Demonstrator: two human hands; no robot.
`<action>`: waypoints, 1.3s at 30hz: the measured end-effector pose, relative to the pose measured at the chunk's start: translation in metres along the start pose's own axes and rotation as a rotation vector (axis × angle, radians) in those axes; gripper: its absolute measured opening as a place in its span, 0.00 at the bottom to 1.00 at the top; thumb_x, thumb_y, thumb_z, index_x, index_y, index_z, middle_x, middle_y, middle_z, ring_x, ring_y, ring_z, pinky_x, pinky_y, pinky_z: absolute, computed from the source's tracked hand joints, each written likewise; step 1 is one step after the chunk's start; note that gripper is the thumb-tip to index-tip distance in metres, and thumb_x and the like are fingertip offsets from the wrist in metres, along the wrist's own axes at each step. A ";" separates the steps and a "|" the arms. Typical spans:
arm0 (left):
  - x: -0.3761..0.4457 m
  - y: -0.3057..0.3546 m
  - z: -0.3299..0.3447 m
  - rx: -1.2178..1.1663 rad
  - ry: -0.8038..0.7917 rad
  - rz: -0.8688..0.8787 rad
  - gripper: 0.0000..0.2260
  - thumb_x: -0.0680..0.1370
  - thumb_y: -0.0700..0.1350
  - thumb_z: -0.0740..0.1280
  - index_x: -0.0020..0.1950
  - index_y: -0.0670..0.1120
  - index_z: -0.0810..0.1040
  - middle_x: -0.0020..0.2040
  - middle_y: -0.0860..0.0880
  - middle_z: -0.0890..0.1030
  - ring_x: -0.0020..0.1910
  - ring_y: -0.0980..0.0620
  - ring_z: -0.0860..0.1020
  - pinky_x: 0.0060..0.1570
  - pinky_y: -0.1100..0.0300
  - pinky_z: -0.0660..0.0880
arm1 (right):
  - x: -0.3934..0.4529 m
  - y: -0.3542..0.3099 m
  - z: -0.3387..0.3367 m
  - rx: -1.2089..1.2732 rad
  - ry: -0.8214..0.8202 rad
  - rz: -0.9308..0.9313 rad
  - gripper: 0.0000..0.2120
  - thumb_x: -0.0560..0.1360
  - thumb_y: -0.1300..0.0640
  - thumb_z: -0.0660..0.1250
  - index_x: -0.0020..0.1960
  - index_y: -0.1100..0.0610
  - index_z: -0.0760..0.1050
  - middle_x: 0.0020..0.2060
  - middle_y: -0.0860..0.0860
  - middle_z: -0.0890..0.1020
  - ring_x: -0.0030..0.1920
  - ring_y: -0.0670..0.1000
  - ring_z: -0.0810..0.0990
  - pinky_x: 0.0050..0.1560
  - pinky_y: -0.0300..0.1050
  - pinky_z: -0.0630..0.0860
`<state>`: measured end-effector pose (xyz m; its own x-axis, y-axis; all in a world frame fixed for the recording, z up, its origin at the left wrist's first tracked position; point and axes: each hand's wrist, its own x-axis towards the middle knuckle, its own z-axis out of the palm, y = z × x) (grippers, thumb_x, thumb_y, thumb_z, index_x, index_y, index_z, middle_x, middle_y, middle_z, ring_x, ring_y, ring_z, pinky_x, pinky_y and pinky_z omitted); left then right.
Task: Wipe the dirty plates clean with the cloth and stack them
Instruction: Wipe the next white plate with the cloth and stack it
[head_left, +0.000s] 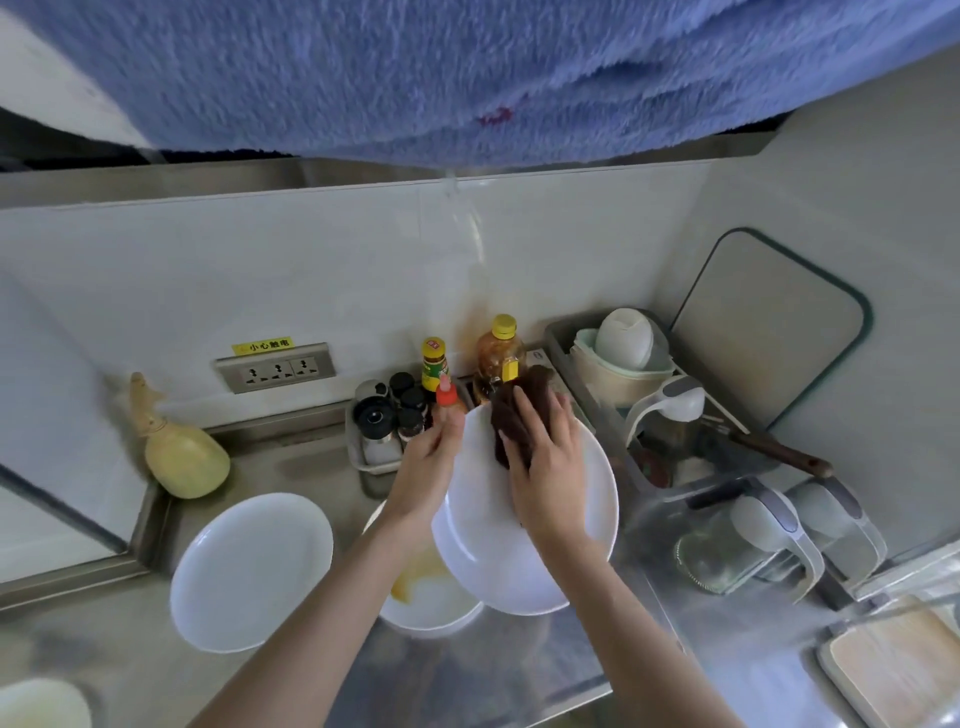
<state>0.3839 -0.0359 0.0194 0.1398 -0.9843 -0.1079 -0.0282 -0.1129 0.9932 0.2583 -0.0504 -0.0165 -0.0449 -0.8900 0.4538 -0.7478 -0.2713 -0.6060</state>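
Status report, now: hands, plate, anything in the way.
Left hand grips held plate at rim. Right hand presses brown cloth on it. Stained plate waits beneath; clean-looking plate left. Nothing blocking.

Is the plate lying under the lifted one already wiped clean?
No, the lower plate on the counter shows a yellow-brown smear, partly hidden by the lifted plate.
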 end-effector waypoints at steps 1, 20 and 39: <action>0.000 0.001 0.003 -0.047 0.009 -0.001 0.13 0.81 0.49 0.57 0.41 0.53 0.77 0.34 0.64 0.77 0.37 0.66 0.74 0.38 0.77 0.69 | -0.003 -0.006 0.005 -0.007 -0.038 -0.083 0.21 0.78 0.48 0.55 0.69 0.52 0.69 0.71 0.56 0.67 0.72 0.57 0.59 0.70 0.51 0.58; 0.005 0.011 0.000 -0.199 0.149 -0.003 0.13 0.81 0.48 0.57 0.47 0.50 0.82 0.42 0.55 0.85 0.48 0.58 0.82 0.54 0.62 0.74 | -0.010 -0.043 0.025 -0.460 0.017 -0.025 0.27 0.75 0.42 0.52 0.71 0.50 0.65 0.69 0.54 0.70 0.70 0.60 0.59 0.65 0.61 0.54; -0.012 0.016 -0.010 -0.148 0.343 0.050 0.20 0.80 0.51 0.58 0.37 0.37 0.72 0.33 0.48 0.70 0.35 0.53 0.68 0.35 0.60 0.64 | 0.034 -0.005 -0.034 -0.313 0.121 0.396 0.17 0.72 0.42 0.64 0.53 0.53 0.74 0.44 0.54 0.81 0.50 0.60 0.78 0.66 0.60 0.58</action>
<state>0.3921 -0.0241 0.0373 0.4657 -0.8827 -0.0631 0.0968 -0.0201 0.9951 0.2376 -0.0666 0.0238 -0.4271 -0.8486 0.3122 -0.8192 0.2170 -0.5308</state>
